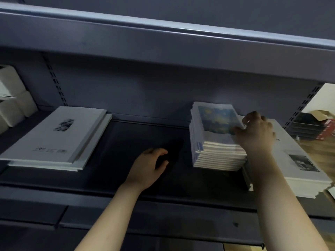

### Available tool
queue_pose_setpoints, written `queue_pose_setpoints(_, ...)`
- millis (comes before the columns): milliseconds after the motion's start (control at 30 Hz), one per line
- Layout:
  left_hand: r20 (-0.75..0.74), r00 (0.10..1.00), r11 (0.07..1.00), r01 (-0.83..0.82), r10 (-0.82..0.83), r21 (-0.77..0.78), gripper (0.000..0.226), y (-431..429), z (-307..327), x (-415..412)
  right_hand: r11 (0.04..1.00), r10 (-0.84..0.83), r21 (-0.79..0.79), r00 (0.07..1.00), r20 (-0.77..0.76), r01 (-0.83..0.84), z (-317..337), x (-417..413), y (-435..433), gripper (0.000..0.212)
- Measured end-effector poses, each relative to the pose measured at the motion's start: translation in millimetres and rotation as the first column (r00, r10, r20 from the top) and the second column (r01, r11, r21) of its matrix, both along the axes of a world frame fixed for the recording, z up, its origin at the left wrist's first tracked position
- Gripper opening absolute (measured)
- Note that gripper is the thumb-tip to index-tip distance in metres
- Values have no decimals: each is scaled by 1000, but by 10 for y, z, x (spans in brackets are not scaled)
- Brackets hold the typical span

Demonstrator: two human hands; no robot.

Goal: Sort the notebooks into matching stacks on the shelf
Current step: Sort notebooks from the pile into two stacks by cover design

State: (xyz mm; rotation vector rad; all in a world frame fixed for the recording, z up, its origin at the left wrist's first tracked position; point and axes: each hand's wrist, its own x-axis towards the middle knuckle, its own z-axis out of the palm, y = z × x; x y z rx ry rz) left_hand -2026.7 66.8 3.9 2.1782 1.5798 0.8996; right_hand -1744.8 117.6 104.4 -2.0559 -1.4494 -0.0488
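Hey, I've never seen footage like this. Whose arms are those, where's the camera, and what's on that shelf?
No machine here: a person wears one camera on the head, looking forward and down, so the bare arms are their own. On the dark grey metal shelf lie three piles: a low stack of white notebooks with a black-and-white picture at the left, a tall stack of notebooks with blue painted covers in the middle, and a white stack with a black-and-white photo at the right. The right hand grips the tall stack's top at its right edge, though blurred. The left hand hangs loosely curled over bare shelf, holding nothing visible.
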Motion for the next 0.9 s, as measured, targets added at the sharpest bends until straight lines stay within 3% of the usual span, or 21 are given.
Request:
queue_pose_setpoints(133,-61,984,983,-160,166,92,30,-3,143,-402,978,207,5,976,-64,-207,71,-378,-87,16)
queue_pose_setpoints(267,-208,893,915,-373,399,151,32,-12,249,-894,918,395,-20,918,-41,-396,120,-877,-199,8)
queue_pose_setpoints(367,-338,771,833,-547,540,83,42,-46,287,-1250,874,477,-27,868,-135,-485,78,-1151,-264,5)
queue_pose_setpoints(467,-508,641,706,-703,576,-85,64,-57,310,-1548,836,527,-56,826,-198,-546,-59,-1387,-319,5)
queue_pose_setpoints(600,-548,610,621,-759,572,-197,92,-65,323,-1738,816,515,-147,818,-257,-559,-308,-1603,-351,6)
queue_pose_setpoints(767,-651,565,634,-756,507,-163,77,-39,395,-1749,801,477,-243,829,-293,-547,-544,-1712,-398,5)
queue_pose_setpoints(900,-674,558,722,-690,484,-53,35,36,539,-1776,818,436,-247,840,-322,-519,-650,-1669,-451,5)
